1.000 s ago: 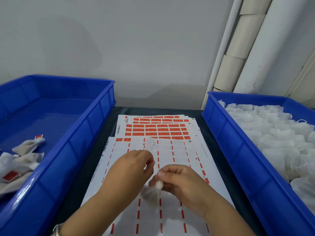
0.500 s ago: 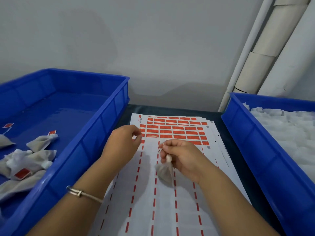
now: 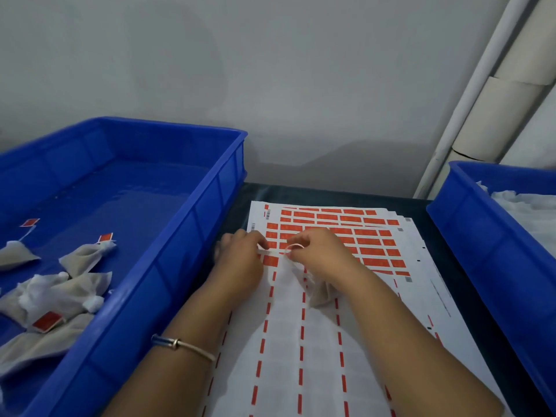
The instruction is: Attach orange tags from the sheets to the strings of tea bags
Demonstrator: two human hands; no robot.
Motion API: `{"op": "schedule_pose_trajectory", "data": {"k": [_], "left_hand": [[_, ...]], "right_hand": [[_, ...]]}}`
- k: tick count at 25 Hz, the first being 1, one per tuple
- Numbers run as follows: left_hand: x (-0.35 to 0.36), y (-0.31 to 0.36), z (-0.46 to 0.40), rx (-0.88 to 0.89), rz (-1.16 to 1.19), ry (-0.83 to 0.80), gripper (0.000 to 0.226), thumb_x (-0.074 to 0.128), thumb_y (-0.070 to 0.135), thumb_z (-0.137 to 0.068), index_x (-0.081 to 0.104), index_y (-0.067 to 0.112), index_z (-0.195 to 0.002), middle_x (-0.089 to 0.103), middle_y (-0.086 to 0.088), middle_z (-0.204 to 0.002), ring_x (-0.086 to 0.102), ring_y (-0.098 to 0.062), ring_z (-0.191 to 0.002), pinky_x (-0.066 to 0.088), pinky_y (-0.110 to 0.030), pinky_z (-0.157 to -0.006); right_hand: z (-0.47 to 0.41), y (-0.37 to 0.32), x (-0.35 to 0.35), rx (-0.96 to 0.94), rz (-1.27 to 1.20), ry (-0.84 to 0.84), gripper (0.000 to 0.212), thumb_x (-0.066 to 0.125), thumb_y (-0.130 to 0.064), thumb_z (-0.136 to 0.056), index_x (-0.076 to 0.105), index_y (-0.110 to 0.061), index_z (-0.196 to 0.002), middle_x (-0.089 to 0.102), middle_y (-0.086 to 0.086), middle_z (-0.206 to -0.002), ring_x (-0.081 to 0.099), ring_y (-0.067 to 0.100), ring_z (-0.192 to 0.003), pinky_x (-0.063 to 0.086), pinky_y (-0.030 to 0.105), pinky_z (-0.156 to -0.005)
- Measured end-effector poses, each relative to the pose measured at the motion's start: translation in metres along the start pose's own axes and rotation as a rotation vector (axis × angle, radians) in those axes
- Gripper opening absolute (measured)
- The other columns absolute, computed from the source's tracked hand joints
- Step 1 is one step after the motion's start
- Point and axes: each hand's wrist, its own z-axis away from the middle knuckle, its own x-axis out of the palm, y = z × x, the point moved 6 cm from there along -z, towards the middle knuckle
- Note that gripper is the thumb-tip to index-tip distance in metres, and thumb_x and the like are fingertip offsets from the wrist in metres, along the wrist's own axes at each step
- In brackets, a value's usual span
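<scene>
One tea bag (image 3: 320,291) hangs under the right hand (image 3: 319,254), whose grip is pinched on its string (image 3: 293,246) above the top sheet (image 3: 301,341). The left hand (image 3: 240,260) pinches a pale strip (image 3: 268,252) at the orange tags (image 3: 368,251). Several sheets lie fanned on the dark counter (image 3: 301,192). Two blue bins flank them: the left bin (image 3: 168,281) holds about five tagged bags (image 3: 81,257), the right bin (image 3: 493,254) a white heap, uncountable.
</scene>
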Motion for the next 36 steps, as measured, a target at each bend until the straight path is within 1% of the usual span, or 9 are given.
{"op": "schedule_pose_trajectory", "data": {"k": [3,6,8,12,15,18,27,33,36], "left_hand": [[-0.012,0.012,0.002,0.064,0.022,0.065,0.032,0.059,0.020,-0.088,0.055,0.031,-0.117,0.050,0.002,-0.126,0.041,-0.018,-0.116,0.042,-0.036,-0.101],[-0.020,0.022,0.015,0.180,-0.105,0.108,0.032,0.058,0.036,-0.088,0.055,0.034,-0.120,0.041,0.007,-0.138,0.025,-0.019,-0.132,0.020,-0.043,-0.115],[-0.017,0.027,0.031,0.269,-0.219,0.137,0.039,0.056,0.051,-0.085,0.055,0.038,-0.121,0.033,0.011,-0.143,0.013,-0.017,-0.135,0.009,-0.043,-0.116],[-0.013,0.027,0.046,0.251,-0.205,0.105,0.053,0.052,0.067,-0.077,0.050,0.042,-0.124,0.034,0.015,-0.137,0.017,-0.013,-0.126,0.019,-0.038,-0.110],[-0.012,0.031,0.050,0.254,-0.057,0.086,0.050,0.057,0.062,-0.078,0.053,0.041,-0.123,0.046,0.017,-0.128,0.037,-0.006,-0.116,0.037,-0.033,-0.104],[-0.011,0.032,0.054,0.230,0.149,0.070,0.043,0.065,0.051,-0.078,0.060,0.036,-0.118,0.058,0.016,-0.115,0.052,-0.001,-0.093,0.049,-0.022,-0.086],[-0.007,0.026,0.047,0.133,0.214,0.068,0.041,0.068,0.047,-0.076,0.066,0.033,-0.114,0.066,0.013,-0.106,0.057,0.000,-0.070,0.048,-0.013,-0.066],[-0.004,0.018,0.049,0.032,0.353,0.046,0.032,0.069,0.044,-0.074,0.071,0.032,-0.104,0.057,0.026,-0.069,0.062,-0.001,-0.056,0.047,-0.010,-0.054],[-0.005,0.017,0.049,0.023,0.369,0.072,0.026,0.069,0.040,-0.078,0.072,0.030,-0.102,0.054,0.026,-0.067,0.061,-0.002,-0.056,0.046,-0.010,-0.053]], "right_hand": [[-0.007,-0.001,0.001,-0.017,0.031,-0.115,0.037,0.069,-0.024,-0.084,0.061,-0.032,-0.119,0.059,-0.008,-0.119,0.056,0.009,-0.073,0.044,0.014,-0.054],[-0.008,0.002,-0.007,-0.031,-0.101,-0.140,0.036,0.076,-0.021,-0.077,0.055,-0.039,-0.100,0.062,-0.012,-0.103,0.062,0.011,-0.076,0.048,0.015,-0.053],[-0.007,0.005,-0.011,-0.060,-0.162,-0.167,0.032,0.075,-0.020,-0.078,0.055,-0.039,-0.091,0.063,-0.017,-0.092,0.063,0.010,-0.077,0.049,0.015,-0.053],[-0.001,0.012,-0.017,-0.118,-0.283,-0.208,0.029,0.074,-0.020,-0.079,0.057,-0.040,-0.091,0.063,-0.023,-0.080,0.065,0.009,-0.077,0.053,0.014,-0.056],[0.003,0.016,-0.021,-0.153,-0.369,-0.221,0.030,0.074,-0.018,-0.080,0.059,-0.039,-0.095,0.067,-0.021,-0.080,0.067,0.011,-0.080,0.054,0.016,-0.060],[0.005,0.016,-0.021,-0.178,-0.399,-0.225,0.034,0.074,-0.014,-0.079,0.059,-0.040,-0.095,0.071,-0.019,-0.084,0.069,0.011,-0.083,0.053,0.016,-0.060],[0.005,0.012,-0.018,-0.200,-0.338,-0.174,0.042,0.078,-0.011,-0.074,0.057,-0.043,-0.092,0.069,-0.020,-0.080,0.069,0.006,-0.076,0.053,0.015,-0.056],[0.011,0.002,-0.017,-0.264,-0.260,-0.136,0.042,0.078,-0.012,-0.074,0.054,-0.043,-0.090,0.065,-0.025,-0.078,0.065,-0.008,-0.073,0.047,0.006,-0.051],[0.013,-0.002,-0.020,-0.291,-0.229,-0.112,0.041,0.078,-0.015,-0.074,0.052,-0.044,-0.088,0.064,-0.026,-0.077,0.061,-0.016,-0.072,0.046,0.005,-0.050]]}}
